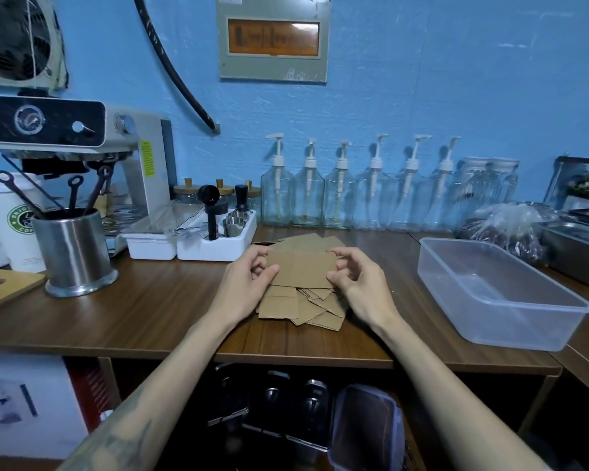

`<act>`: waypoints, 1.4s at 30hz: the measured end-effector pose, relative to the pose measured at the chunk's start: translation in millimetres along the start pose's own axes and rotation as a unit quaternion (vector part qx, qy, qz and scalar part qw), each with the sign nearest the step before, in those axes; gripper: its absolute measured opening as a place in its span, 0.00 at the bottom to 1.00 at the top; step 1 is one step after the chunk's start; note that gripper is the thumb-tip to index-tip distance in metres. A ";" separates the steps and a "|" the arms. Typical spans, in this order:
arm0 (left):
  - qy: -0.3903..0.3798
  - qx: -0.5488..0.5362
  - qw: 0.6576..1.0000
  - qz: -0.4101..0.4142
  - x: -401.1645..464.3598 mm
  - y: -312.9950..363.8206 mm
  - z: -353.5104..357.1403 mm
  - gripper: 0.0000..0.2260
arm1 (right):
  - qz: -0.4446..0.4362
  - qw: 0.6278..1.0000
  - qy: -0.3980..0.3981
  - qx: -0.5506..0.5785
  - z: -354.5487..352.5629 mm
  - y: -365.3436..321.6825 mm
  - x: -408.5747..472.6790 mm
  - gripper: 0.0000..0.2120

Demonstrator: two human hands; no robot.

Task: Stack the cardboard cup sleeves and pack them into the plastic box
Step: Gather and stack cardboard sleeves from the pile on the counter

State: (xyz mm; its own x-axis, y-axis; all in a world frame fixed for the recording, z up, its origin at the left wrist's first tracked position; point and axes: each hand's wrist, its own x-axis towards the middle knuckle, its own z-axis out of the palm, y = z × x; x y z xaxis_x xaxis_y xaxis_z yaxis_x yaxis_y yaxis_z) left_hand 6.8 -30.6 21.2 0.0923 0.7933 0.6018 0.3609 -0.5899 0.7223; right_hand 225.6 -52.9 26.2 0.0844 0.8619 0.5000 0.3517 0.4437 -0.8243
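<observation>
Wooden tabletop (pixel 157 311), front edge running just below the loose pile of cardboard sleeves (pixel 306 305), which is taken as landmark. Bare wood lies open left of the pile as far as the steel utensil cup (pixel 77 253), and right of it up to the clear plastic box (pixel 500 294). The box sits well apart from the pile, empty, its near right corner at the tabletop's edge. Behind the pile, close, two white trays (pixel 215 246) holding coffee tools; further back a row of glass pump bottles (pixel 354 195) along the blue wall. An espresso machine (pixel 82 144) stands behind and left of the pile. Right of the box: a plastic bag (pixel 510 229) of dark contents and a steel pan (pixel 578 249), partly cut by the frame. One flat sleeve (pixel 301 269) is held over the pile, level, between both hands. Left hand (pixel 249 277) pinches its left end, thumb on the near face, fingers curled behind. Right hand (pixel 354 277) pinches the right end the same way. More sleeves fan out behind the held one; how many are in the pile cannot be counted. The held sleeve and the wrists hide the pile's middle. Under the tabletop, dark containers, hard to make out.
</observation>
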 end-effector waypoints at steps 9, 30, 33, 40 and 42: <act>0.009 -0.003 1.000 -0.010 1.0 -2.7 1.3 0.09 | -0.004 1.000 -0.001 0.008 0.3 -0.1 -1.3 0.17; 0.058 0.026 0.998 -0.006 6.2 -9.7 -2.9 0.06 | 0.055 0.985 0.161 0.033 -47.1 13.2 12.4 0.19; 0.036 0.069 0.997 0.002 11.9 -11.9 0.1 0.05 | 0.050 0.987 0.152 0.007 -43.9 15.2 12.8 0.19; -0.033 0.248 0.968 0.026 25.6 -1.9 14.1 0.19 | 0.038 0.990 0.134 -0.034 -38.4 17.9 14.6 0.18; -0.030 0.267 0.963 0.017 28.3 -3.0 17.4 0.23 | 0.039 0.990 0.134 -0.034 -38.3 19.8 15.1 0.18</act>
State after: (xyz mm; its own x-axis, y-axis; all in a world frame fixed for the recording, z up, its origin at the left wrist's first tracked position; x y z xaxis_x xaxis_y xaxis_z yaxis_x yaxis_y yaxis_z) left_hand 24.4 -3.7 30.2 0.1596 0.7914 0.5901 0.7810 -0.4669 0.4149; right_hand 269.6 -40.5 27.6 0.3552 0.7925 0.4957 0.3951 0.3533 -0.8480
